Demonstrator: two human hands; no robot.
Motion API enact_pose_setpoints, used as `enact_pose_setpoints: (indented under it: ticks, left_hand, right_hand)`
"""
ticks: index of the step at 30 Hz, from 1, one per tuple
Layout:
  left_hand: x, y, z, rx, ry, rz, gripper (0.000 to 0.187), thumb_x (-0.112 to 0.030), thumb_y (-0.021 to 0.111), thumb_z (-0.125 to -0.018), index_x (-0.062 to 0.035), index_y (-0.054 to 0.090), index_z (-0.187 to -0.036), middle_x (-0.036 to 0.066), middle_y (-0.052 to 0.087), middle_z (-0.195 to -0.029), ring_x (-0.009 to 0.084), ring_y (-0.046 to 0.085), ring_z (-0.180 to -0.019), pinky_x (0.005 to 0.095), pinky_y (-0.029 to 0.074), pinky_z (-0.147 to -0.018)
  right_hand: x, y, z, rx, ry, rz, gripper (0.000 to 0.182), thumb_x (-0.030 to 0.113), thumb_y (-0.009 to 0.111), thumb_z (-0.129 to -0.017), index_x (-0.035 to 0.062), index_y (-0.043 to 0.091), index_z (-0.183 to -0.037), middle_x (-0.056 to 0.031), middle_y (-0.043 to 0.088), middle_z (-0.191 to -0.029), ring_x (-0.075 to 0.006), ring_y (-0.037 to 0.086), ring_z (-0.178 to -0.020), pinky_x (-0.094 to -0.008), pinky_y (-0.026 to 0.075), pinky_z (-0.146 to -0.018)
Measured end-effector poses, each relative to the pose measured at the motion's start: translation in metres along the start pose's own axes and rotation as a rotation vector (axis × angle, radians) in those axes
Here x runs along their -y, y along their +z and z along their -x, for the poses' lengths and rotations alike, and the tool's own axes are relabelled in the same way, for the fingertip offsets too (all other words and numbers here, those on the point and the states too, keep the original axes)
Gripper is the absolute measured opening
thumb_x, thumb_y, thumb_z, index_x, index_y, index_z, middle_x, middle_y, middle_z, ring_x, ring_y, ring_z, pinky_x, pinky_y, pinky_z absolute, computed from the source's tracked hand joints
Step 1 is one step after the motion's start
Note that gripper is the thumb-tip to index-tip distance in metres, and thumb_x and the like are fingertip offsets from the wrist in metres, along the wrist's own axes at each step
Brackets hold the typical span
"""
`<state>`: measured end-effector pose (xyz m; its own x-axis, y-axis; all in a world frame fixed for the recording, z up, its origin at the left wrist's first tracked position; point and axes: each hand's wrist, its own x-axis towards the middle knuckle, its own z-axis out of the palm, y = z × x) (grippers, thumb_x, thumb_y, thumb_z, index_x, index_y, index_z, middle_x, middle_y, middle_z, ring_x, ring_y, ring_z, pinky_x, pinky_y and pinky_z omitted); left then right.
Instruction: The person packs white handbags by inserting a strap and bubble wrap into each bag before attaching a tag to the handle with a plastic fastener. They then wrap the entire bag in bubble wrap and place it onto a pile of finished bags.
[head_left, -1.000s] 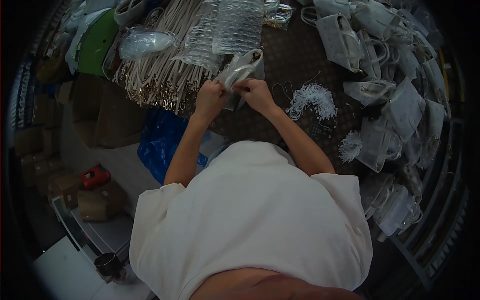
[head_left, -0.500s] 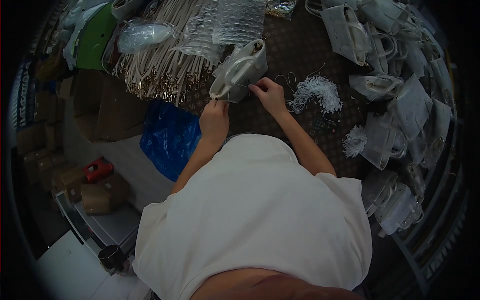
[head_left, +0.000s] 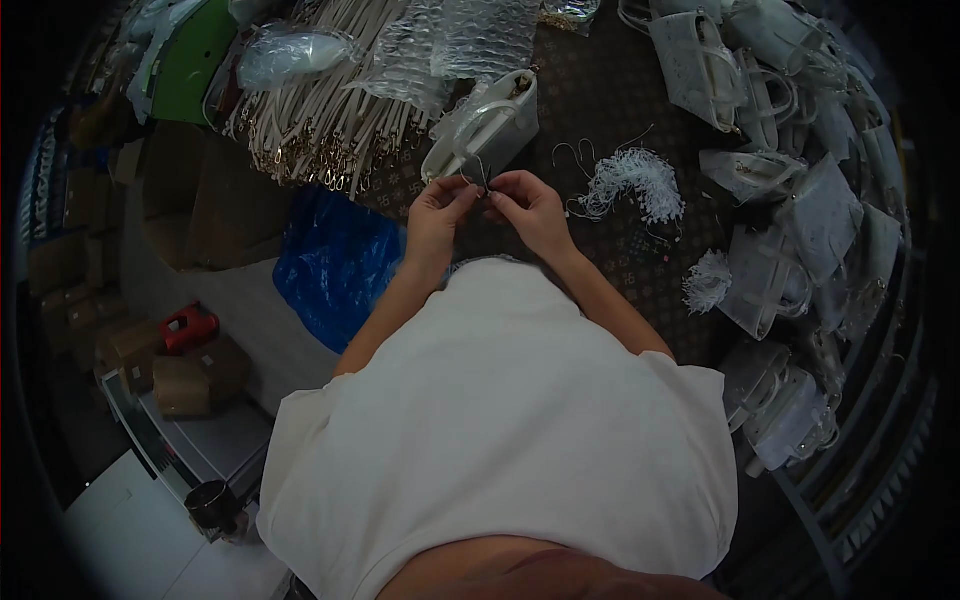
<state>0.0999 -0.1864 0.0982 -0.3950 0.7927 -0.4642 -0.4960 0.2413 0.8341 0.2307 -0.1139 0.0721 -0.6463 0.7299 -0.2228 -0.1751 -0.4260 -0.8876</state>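
Note:
A white handbag stands tilted on the dark patterned table, its handle arching over the side nearest me. Just in front of it, my left hand and my right hand are close together, fingertips pinched. Between them runs a thin white string, which loops up by the bag's handle. Both hands grip this string near its ends. The exact spot where it meets the bag is too small to make out. To the right of my right hand lies a bundle of white tag strings.
Cream straps with gold clasps and bubble wrap lie at the back left. Several wrapped white handbags crowd the right side. A smaller string bundle is near them. Blue plastic hangs at the left, beside cardboard boxes.
My right hand has moved left and slightly down from beside the bag to meet my left hand. My left hand has shifted slightly right and up, bringing the string ends together.

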Motion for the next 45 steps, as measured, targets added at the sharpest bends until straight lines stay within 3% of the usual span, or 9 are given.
enact_pose_setpoints:
  ticks: [5, 11, 21, 23, 26, 41, 43, 45]
  left_hand:
    - [0.011, 0.005, -0.006, -0.042, 0.085, 0.086, 0.014, -0.006, 0.059, -0.083, -0.0016, 0.054, -0.096, 0.004, 0.059, -0.088, 0.0086, 0.055, -0.078, 0.0210, 0.045, -0.070]
    - [0.013, 0.007, -0.005, -0.076, 0.092, 0.148, 0.017, -0.007, 0.060, -0.084, -0.0003, 0.053, -0.098, 0.004, 0.058, -0.087, 0.0088, 0.055, -0.079, 0.0207, 0.045, -0.071]
    - [0.023, 0.011, -0.010, -0.112, 0.192, 0.107, 0.020, -0.008, 0.059, -0.084, -0.0005, 0.049, -0.100, 0.003, 0.056, -0.084, 0.0078, 0.053, -0.077, 0.0203, 0.044, -0.069]
    - [0.024, 0.011, -0.011, -0.103, 0.196, 0.105, 0.021, -0.008, 0.059, -0.084, -0.0006, 0.048, -0.101, 0.003, 0.056, -0.084, 0.0078, 0.053, -0.077, 0.0204, 0.044, -0.069]
    - [0.025, 0.011, -0.010, -0.083, 0.209, 0.078, 0.022, -0.008, 0.058, -0.085, -0.0008, 0.047, -0.103, 0.004, 0.056, -0.086, 0.0085, 0.053, -0.078, 0.0211, 0.044, -0.069]
    - [0.030, 0.004, -0.017, -0.006, 0.035, 0.315, 0.022, -0.009, 0.058, -0.085, -0.0034, 0.047, -0.103, 0.005, 0.056, -0.092, 0.0114, 0.056, -0.078, 0.0236, 0.046, -0.071]
    - [0.035, -0.006, -0.024, 0.194, -0.193, 0.484, 0.020, -0.013, 0.059, -0.085, -0.0066, 0.049, -0.101, 0.002, 0.057, -0.092, 0.0108, 0.055, -0.079, 0.0242, 0.045, -0.075]
    - [0.038, -0.010, -0.025, 0.180, -0.308, 0.531, 0.019, -0.014, 0.059, -0.085, -0.0079, 0.051, -0.100, 0.002, 0.057, -0.091, 0.0111, 0.054, -0.081, 0.0243, 0.044, -0.076]
  right_hand:
    - [-0.003, 0.014, 0.001, -0.115, -0.206, 0.283, 0.011, 0.002, 0.058, -0.079, -0.0024, 0.057, -0.089, -0.0080, 0.064, -0.077, -0.0112, 0.062, -0.071, -0.0229, 0.050, -0.061]
    - [-0.003, 0.020, 0.001, -0.186, -0.299, 0.389, 0.009, 0.003, 0.060, -0.078, -0.0013, 0.058, -0.085, -0.0093, 0.064, -0.072, -0.0115, 0.062, -0.067, -0.0235, 0.048, -0.059]
    - [-0.002, 0.024, 0.003, -0.224, -0.385, 0.466, 0.007, 0.003, 0.060, -0.078, -0.0002, 0.057, -0.084, -0.0097, 0.062, -0.069, -0.0121, 0.060, -0.062, -0.0240, 0.047, -0.056]
    - [-0.004, 0.023, 0.003, -0.251, -0.398, 0.467, 0.007, 0.003, 0.059, -0.080, -0.0001, 0.057, -0.086, -0.0035, 0.060, -0.071, -0.0056, 0.055, -0.063, -0.0202, 0.044, -0.055]
    - [-0.002, 0.024, 0.003, -0.266, -0.380, 0.431, 0.006, 0.003, 0.060, -0.078, 0.0001, 0.057, -0.083, -0.0081, 0.061, -0.069, -0.0104, 0.059, -0.061, -0.0234, 0.046, -0.055]
    - [-0.003, 0.023, 0.002, -0.297, -0.479, 0.562, 0.006, 0.001, 0.059, -0.078, 0.0006, 0.056, -0.083, -0.0093, 0.060, -0.068, -0.0138, 0.060, -0.059, -0.0254, 0.047, -0.053]
    - [-0.005, 0.019, 0.001, -0.284, -0.475, 0.568, 0.006, 0.000, 0.059, -0.078, 0.0007, 0.056, -0.083, -0.0086, 0.060, -0.067, -0.0135, 0.060, -0.059, -0.0254, 0.047, -0.054]
    - [-0.003, 0.017, 0.001, -0.272, -0.472, 0.573, 0.006, 0.000, 0.058, -0.078, 0.0007, 0.055, -0.083, -0.0079, 0.060, -0.066, -0.0132, 0.060, -0.060, -0.0255, 0.047, -0.054]
